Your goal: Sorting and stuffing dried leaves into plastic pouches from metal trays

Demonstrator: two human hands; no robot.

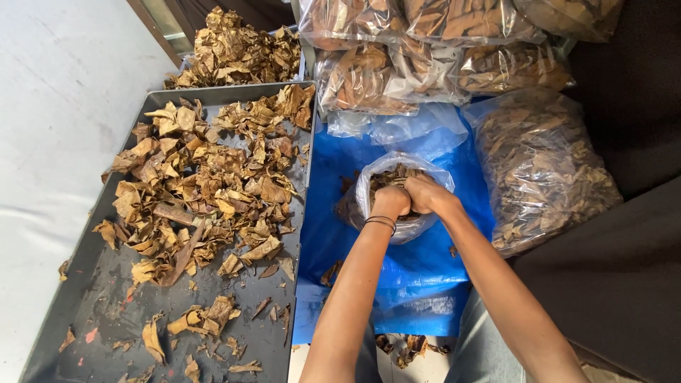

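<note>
Over the blue sheet (425,269), left hand (391,201) and right hand (425,193), fists closed, are pressing dried leaves (397,174) into the clear bag (369,191), packing them tighter.

Clear plastic bag (397,195), open-mouthed, partly filled with brown dried leaves, at the centre of the blue tarp (425,276), under my fists. Large sealed clear bag (543,170) of crushed leaves at the tarp's right edge. Stacked clear leaf-filled bags (425,50) along its far edge.

Glossy clear plastic bag (397,206), crinkled dry leaves (206,184), matt grey metal tray (106,312), shiny blue plastic sheet (418,276).
</note>
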